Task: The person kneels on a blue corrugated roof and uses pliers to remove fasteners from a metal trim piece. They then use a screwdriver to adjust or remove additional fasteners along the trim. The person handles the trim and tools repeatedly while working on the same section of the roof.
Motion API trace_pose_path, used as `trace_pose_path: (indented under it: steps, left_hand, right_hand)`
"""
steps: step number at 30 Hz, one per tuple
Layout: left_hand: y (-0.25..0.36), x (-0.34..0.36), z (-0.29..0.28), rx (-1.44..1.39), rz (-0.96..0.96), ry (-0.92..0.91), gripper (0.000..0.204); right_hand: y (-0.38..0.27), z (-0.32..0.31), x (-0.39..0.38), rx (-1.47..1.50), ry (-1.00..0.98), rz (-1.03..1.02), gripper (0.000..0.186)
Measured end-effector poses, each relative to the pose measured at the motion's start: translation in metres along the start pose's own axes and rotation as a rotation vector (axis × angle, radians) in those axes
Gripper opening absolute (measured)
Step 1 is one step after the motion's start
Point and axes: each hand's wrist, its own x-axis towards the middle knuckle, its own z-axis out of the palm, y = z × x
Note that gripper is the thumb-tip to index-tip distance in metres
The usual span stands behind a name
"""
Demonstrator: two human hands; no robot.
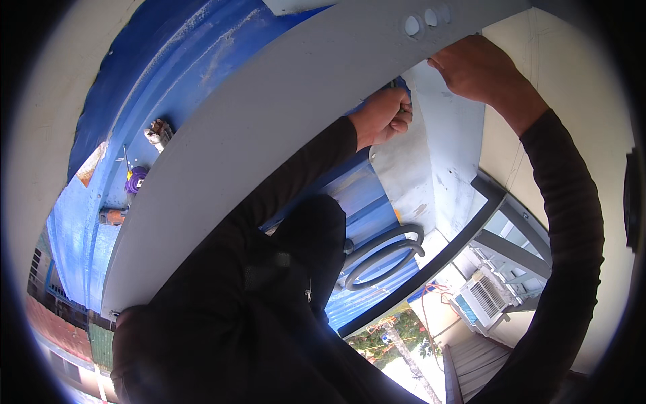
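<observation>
A long grey panel [242, 114] crosses the view diagonally, with three holes near its upper right end. My left hand [383, 118] is closed around a small green-and-dark tool [404, 110] just below the panel's edge; what kind of tool is hidden. My right hand [474, 74] is curled against that edge beneath the holes, its fingertips partly hidden. A pale, scuffed surface [400, 182] lies behind both hands.
Blue corrugated metal sheeting [81, 236] carries a purple tool [136, 178], a metal piece [159, 133] and an orange item [114, 216]. Grey coiled hose [377, 266], a dark frame bar [417, 283], an air-conditioner unit [483, 296] and a cream wall [511, 121] surround me.
</observation>
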Motion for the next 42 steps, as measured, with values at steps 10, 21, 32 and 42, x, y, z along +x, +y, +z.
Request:
trace_pose_path:
  steps: [10, 21, 32, 42]
  left_hand:
    - [-0.001, 0.0, 0.0, -0.021, -0.016, -0.044, 0.02]
    - [-0.015, -0.004, 0.014, 0.028, 0.079, 0.156, 0.017]
    - [0.021, 0.0, -0.008, 0.122, -0.031, 0.131, 0.016]
    - [0.024, -0.007, -0.005, 0.145, -0.054, 0.165, 0.016]
  right_hand:
    - [-0.018, 0.006, -0.002, 0.186, 0.093, 0.04, 0.044]
    - [-0.013, 0.003, -0.025, 0.529, 0.187, 0.131, 0.043]
    - [-0.028, 0.019, -0.027, 0.392, 0.067, 0.11, 0.04]
    - [-0.012, 0.022, -0.018, 0.541, 0.272, 0.112, 0.036]
